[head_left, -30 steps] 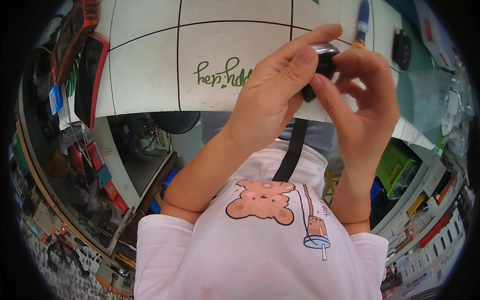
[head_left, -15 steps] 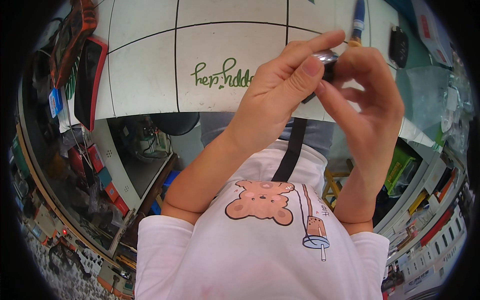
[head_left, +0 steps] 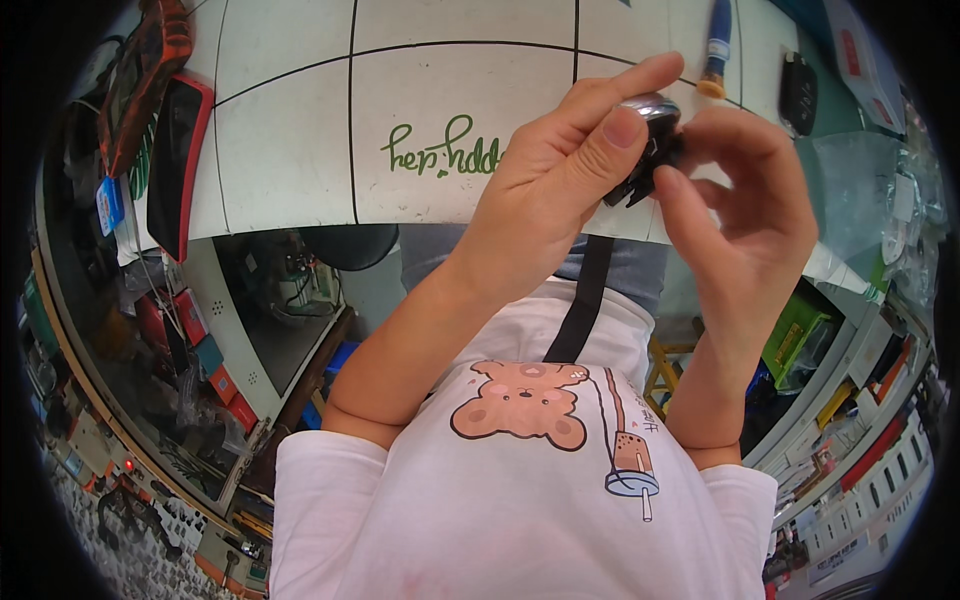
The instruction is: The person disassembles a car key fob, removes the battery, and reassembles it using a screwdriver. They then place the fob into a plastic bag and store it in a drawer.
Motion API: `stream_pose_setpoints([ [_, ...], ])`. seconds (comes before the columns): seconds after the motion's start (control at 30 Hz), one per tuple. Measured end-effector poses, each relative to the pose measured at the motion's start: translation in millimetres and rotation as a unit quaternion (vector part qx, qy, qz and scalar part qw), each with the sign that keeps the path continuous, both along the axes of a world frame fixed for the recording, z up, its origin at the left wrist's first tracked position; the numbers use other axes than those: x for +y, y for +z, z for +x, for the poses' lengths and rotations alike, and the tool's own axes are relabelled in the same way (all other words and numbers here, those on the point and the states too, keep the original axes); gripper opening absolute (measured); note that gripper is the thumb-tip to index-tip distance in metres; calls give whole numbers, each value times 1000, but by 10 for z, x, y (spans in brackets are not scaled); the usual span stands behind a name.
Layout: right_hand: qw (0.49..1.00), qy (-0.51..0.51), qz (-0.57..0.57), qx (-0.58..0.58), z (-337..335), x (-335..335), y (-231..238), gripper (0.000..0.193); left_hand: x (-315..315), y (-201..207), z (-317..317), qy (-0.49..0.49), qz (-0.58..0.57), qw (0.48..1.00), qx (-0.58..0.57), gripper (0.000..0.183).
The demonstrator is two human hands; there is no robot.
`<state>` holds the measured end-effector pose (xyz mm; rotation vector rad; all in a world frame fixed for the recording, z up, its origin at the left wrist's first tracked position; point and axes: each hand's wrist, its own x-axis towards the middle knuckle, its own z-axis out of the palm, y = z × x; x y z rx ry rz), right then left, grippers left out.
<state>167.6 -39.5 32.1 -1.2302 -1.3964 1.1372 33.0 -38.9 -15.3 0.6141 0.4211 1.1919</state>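
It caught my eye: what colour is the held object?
Held object: black, with silver end; head view.

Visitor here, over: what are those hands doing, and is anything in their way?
Left hand holds small black-and-silver object. Right hand at its right side, grip unclear. Blue-handled tool lies beyond right hand, apparently not blocking.

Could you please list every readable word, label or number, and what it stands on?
I'll describe, not copy, the text:
White tabletop: green cursive writing, partly behind the left hand.
White T-shirt: dark lettering beside the printed cup, too small to read.
Green package: markings blurred.
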Motion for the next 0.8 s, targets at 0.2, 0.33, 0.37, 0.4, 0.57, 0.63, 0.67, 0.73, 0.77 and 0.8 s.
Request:
stream_pose_setpoints([
  [0.2,1000,-5,-7,20,-16,-22,-24,29,2,36,38,20,-15,999,36,44],
  [0.33,999,-34,-11,-4,-35,-12,-9,28,19,-136,76,41,57,997,14,43],
  [0.37,999,-31,-1,-15,-33,-13,-10,28,14,-161,54,38,75,996,-7,43],
  [0.4,999,-30,9,-27,-17,-11,-8,27,19,-51,-60,16,74,996,-36,43],
  [0.57,996,-37,65,-53,-27,-47,-16,25,-28,14,16,16,-29,997,71,44],
  [0.63,994,-46,81,-53,-50,-71,-38,24,-30,-2,33,17,-31,998,61,44],
  [0.67,993,-53,85,-54,-58,-74,-43,24,-29,-4,36,17,-31,998,60,44],
  [0.73,992,-68,92,-56,-73,-75,-53,23,-26,2,31,16,-30,997,70,44],
  [0.77,992,-66,92,-54,-75,-75,-59,23,-27,3,28,15,-31,997,75,44],
  [0.8,992,-64,93,-52,-78,-74,-64,23,-30,2,26,15,-34,996,78,43],
])
